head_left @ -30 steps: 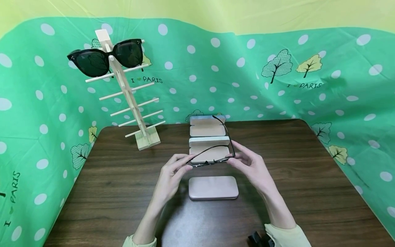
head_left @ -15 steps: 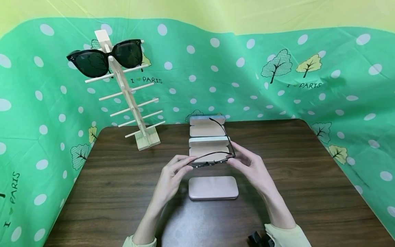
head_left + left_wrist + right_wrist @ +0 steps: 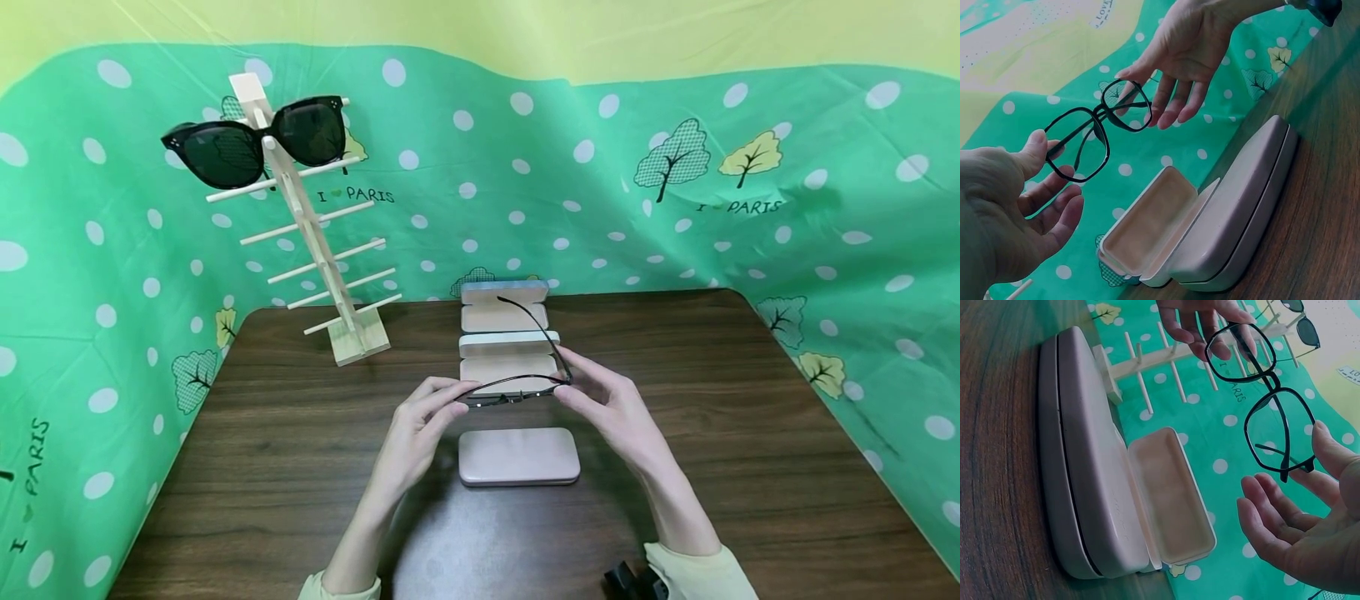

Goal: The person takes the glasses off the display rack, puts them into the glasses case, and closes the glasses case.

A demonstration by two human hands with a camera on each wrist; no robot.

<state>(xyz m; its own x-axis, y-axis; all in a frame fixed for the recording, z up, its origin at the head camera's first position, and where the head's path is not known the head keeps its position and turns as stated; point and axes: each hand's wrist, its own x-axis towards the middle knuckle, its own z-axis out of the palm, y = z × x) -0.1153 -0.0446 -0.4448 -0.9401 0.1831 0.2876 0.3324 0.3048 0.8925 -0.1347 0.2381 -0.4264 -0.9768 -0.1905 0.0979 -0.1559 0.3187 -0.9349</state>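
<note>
Head: fingers (image 3: 450,390) at ends of glasses (image 3: 510,398)

Bright head view with pale glare on the near tabletop (image 3: 457,546), dimmer, muted wrist views.

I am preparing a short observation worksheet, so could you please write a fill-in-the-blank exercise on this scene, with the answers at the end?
1. The glasses held by the left grip and right grip have a frame colored ____.
2. In the head view, behind the closed case stand ____ open cases.
3. The sunglasses hang near the ____ of the wooden stand.
4. In the head view, the wooden stand is on the ____ side of the table.

Missing words: black; two; top; left.
</note>
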